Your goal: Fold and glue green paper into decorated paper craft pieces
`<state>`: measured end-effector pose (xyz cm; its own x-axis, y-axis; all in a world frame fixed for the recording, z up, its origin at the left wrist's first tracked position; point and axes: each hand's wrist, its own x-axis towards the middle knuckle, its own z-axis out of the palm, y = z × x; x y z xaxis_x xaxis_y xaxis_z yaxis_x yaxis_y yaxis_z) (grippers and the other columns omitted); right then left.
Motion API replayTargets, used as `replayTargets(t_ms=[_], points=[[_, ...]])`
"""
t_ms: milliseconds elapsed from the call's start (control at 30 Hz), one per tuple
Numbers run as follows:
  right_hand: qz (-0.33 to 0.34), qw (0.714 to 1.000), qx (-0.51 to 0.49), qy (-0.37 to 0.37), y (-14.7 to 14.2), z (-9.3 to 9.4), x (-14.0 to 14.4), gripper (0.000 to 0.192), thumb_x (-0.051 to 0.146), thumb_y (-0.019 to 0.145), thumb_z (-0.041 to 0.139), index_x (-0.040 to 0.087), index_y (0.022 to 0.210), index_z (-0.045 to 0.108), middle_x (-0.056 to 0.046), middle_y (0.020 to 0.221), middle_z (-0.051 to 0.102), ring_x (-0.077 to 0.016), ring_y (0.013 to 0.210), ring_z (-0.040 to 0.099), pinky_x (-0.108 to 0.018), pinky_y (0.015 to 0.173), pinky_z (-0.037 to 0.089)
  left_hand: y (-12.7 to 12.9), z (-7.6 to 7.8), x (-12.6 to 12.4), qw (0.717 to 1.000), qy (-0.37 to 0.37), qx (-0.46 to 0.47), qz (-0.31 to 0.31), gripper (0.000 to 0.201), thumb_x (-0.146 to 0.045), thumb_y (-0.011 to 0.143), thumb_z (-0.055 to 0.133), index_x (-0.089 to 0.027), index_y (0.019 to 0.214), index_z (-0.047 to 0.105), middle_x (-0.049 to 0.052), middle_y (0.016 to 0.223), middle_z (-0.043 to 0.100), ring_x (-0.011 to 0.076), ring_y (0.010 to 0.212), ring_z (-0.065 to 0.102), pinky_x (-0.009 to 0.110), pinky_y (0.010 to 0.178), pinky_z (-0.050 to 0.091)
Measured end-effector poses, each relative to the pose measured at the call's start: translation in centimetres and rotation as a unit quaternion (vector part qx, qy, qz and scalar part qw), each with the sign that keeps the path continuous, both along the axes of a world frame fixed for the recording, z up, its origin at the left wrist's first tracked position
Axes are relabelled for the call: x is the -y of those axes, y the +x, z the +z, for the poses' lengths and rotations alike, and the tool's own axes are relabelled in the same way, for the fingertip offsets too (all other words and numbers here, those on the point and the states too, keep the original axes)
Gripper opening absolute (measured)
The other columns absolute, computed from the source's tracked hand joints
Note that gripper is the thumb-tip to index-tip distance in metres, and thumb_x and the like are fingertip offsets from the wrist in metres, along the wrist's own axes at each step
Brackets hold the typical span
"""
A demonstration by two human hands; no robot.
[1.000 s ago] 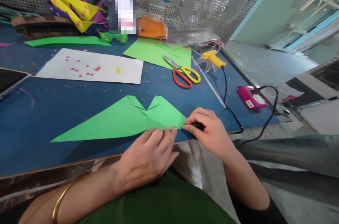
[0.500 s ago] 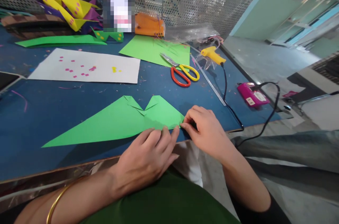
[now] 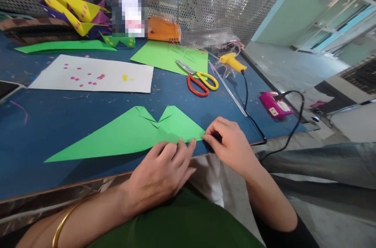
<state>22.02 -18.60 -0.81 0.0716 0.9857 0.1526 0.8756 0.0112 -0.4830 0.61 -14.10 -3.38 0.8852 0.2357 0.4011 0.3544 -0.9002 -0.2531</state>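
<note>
A folded green paper lies along the front of the blue table. Its left end tapers to a long point, and its top edge has a V-shaped notch with creased flaps on either side. My right hand pinches the paper's right tip between thumb and fingers. Beside it, my left hand rests its fingertips on the lower edge of the paper, with the thumb apart below the table edge and nothing gripped.
Red-and-yellow-handled scissors lie partly on a light green sheet. A white sheet bears small pink and yellow pieces. To the right are a yellow glue gun, its black cord and a pink power adapter. Yellow folded paper stands back left.
The right hand has shifted slightly outward along the paper's right tip, which shows a little more. The left hand stays nearly in place. The whole view has drifted slightly.
</note>
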Motion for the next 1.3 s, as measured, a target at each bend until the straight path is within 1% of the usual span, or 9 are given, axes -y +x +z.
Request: replayTargets(t_ms=[167,433,667,867,1000,1067,1167,1200,1300], points=[[-0.007,0.999,0.035,-0.020,-0.3,0.0,-0.4,0.016,0.018,0.089,0.060,0.021,0.076,0.052,-0.002,0.081,0.060,-0.0190,0.078,0.055,-0.036,0.073,0.036,-0.2,0.0,0.0,1.000,-0.010,-0.003,0.002,0.049,-0.040,0.099,0.051,-0.009,0.138,0.059,0.012,0.114,0.069,0.0234,0.086,0.054,0.038,0.074,0.043],[-0.003,1.000,-0.023,0.008,0.0,-0.4,-0.4,0.010,0.016,0.087,0.063,0.021,0.084,0.054,-0.002,0.086,0.060,-0.0174,0.077,0.055,-0.034,0.072,0.038,0.4,0.5,0.1,0.999,0.013,-0.042,0.010,0.057,-0.047,0.102,0.044,-0.010,0.145,0.052,0.015,0.110,0.068,0.0233,0.082,0.052,0.038,0.068,0.043],[-0.072,0.992,-0.049,0.090,-0.6,-1.8,0.6,0.014,0.009,0.087,0.049,0.022,0.087,0.053,-0.004,0.088,0.060,-0.0197,0.084,0.058,-0.036,0.077,0.041,0.4,0.3,0.1,0.999,0.018,-0.039,0.015,0.056,-0.045,0.102,0.044,-0.010,0.145,0.052,0.015,0.113,0.067,0.0230,0.081,0.050,0.038,0.067,0.042],[-0.086,0.988,-0.056,0.120,-0.6,-2.1,1.0,0.020,0.007,0.087,0.043,0.022,0.092,0.055,-0.005,0.091,0.060,-0.0198,0.085,0.059,-0.037,0.076,0.046,0.4,0.3,0.0,0.999,0.017,-0.046,0.018,0.055,-0.045,0.102,0.045,-0.012,0.146,0.051,0.014,0.114,0.067,0.0229,0.080,0.050,0.038,0.068,0.042],[-0.122,0.964,-0.043,0.233,-0.9,-2.1,2.0,0.023,0.006,0.089,0.044,0.023,0.096,0.059,-0.007,0.092,0.064,-0.0212,0.090,0.063,-0.039,0.081,0.050,0.4,0.2,0.0,0.999,0.019,-0.039,0.017,0.055,-0.044,0.101,0.046,-0.012,0.146,0.051,0.014,0.113,0.067,0.0229,0.081,0.050,0.038,0.068,0.042],[-0.065,0.959,0.009,0.276,-1.3,-2.4,2.7,0.029,0.005,0.090,0.046,0.022,0.108,0.061,-0.008,0.099,0.069,-0.0213,0.098,0.065,-0.042,0.092,0.050,0.4,0.2,0.0,0.999,0.023,-0.033,0.016,0.056,-0.044,0.101,0.046,-0.010,0.146,0.051,0.014,0.113,0.068,0.0229,0.081,0.050,0.038,0.068,0.042],[0.062,0.954,0.095,0.276,-2.1,-3.4,3.6,0.039,0.006,0.091,0.049,0.013,0.128,0.055,-0.013,0.115,0.072,-0.0217,0.111,0.066,-0.043,0.102,0.046,0.4,0.2,0.0,0.999,0.024,-0.038,0.013,0.054,-0.042,0.102,0.046,-0.010,0.145,0.052,0.015,0.115,0.068,0.0230,0.082,0.052,0.039,0.069,0.043],[0.078,0.953,0.115,0.270,-2.4,-3.8,3.8,0.040,0.007,0.091,0.049,0.009,0.131,0.053,-0.015,0.120,0.071,-0.0225,0.116,0.065,-0.042,0.103,0.045,0.4,0.2,0.0,0.999,0.022,-0.039,0.010,0.054,-0.041,0.102,0.046,-0.010,0.145,0.052,0.015,0.115,0.069,0.0232,0.083,0.053,0.039,0.070,0.043],[0.066,0.953,0.150,0.255,-3.0,-4.6,4.1,0.041,0.012,0.094,0.049,0.001,0.134,0.051,-0.020,0.126,0.068,-0.0246,0.125,0.059,-0.042,0.106,0.042,0.0,0.1,-0.1,1.000,0.011,-0.026,0.005,0.055,-0.040,0.102,0.047,-0.005,0.143,0.052,0.016,0.119,0.069,0.0243,0.089,0.057,0.040,0.077,0.045]])
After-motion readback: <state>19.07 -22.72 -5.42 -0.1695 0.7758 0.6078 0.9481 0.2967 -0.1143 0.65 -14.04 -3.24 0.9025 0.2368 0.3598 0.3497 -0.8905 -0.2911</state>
